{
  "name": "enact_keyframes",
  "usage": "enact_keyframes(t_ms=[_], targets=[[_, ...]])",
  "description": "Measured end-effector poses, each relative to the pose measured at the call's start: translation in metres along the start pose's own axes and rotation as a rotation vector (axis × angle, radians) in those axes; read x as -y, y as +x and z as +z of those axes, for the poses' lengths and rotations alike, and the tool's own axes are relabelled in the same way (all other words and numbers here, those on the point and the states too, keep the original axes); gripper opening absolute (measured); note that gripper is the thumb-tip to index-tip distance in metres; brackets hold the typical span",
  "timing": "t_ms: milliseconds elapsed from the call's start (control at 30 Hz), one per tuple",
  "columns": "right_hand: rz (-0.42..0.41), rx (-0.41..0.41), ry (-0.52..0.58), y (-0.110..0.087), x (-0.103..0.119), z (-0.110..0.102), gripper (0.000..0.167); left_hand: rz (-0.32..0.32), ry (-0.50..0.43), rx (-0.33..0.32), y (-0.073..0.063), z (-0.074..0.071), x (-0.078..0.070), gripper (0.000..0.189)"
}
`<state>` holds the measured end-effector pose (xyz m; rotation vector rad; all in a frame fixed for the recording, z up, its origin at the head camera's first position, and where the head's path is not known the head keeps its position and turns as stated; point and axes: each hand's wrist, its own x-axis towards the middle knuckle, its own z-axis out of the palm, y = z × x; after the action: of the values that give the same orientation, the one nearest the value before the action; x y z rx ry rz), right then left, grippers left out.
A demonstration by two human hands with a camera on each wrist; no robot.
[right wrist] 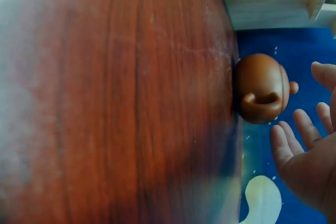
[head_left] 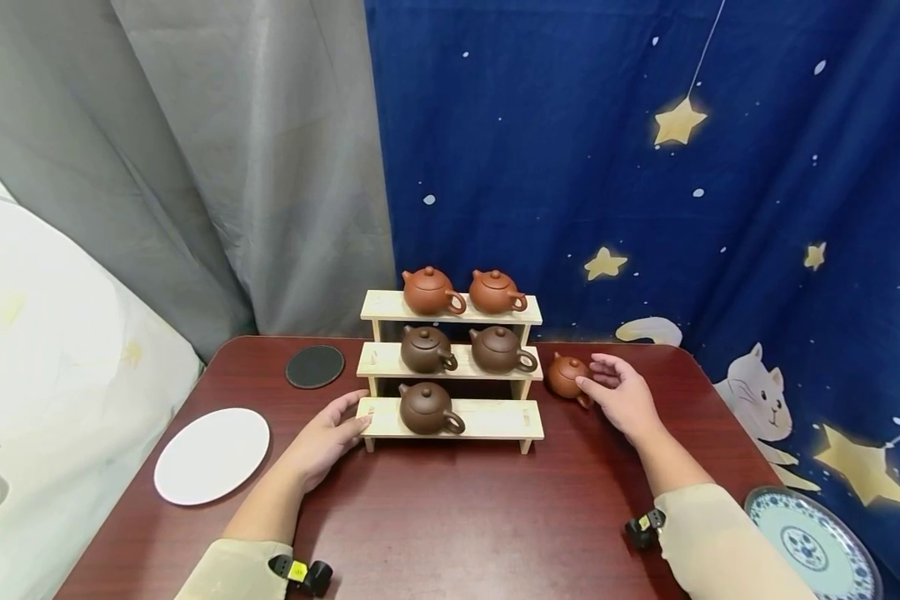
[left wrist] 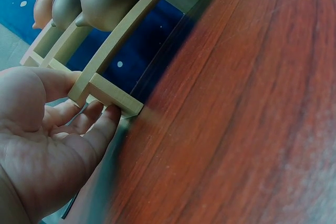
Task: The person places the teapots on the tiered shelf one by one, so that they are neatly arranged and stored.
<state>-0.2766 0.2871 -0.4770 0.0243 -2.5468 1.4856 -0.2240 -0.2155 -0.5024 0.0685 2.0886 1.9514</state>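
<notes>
A three-tier wooden stand [head_left: 491, 419] holds small teapots. My left hand [head_left: 328, 437] grips the left end of its lowest tier. In the left wrist view the thumb lies along the board's end and the fingers [left wrist: 100, 132] curl by the leg below it. On the table right of the stand sits a reddish-brown teapot [head_left: 566, 377] with its lid on. My right hand [head_left: 624, 400] is beside this teapot, fingers spread. A gap shows between the fingertips and the pot [right wrist: 257, 80] in the right wrist view.
Two orange-brown teapots [head_left: 427, 292] stand on the top tier and two dark brown ones [head_left: 497, 350] on the middle. One dark teapot [head_left: 426, 408] is on the lowest tier. A black round coaster [head_left: 315, 367] and white disc [head_left: 212, 456] lie left; a patterned plate [head_left: 810, 546] is lower right.
</notes>
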Motion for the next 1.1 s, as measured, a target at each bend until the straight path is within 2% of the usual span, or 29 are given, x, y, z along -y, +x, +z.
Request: enact_keyframes(t_ms=[167, 400, 533, 833, 1100], targets=[[0.050, 0.025, -0.053, 0.010, -0.007, 0.005, 0.071, 0.003, 0.001, -0.002, 0.000, 0.000, 0.000, 0.067], [0.104, 0.104, -0.039, 0.023, -0.013, 0.020, 0.084, 0.002, 0.004, -0.006, 0.001, 0.000, 0.002, 0.067], [0.106, 0.102, -0.063, 0.026, -0.015, 0.024, 0.086, -0.008, 0.006, -0.014, 0.001, 0.000, 0.002, 0.065], [0.100, 0.096, -0.144, 0.027, -0.015, 0.025, 0.084, 0.004, 0.001, -0.005, 0.000, 0.001, -0.001, 0.065], [0.102, 0.103, -0.124, 0.016, -0.009, 0.018, 0.086, 0.007, -0.001, -0.002, -0.001, 0.001, -0.001, 0.067]])
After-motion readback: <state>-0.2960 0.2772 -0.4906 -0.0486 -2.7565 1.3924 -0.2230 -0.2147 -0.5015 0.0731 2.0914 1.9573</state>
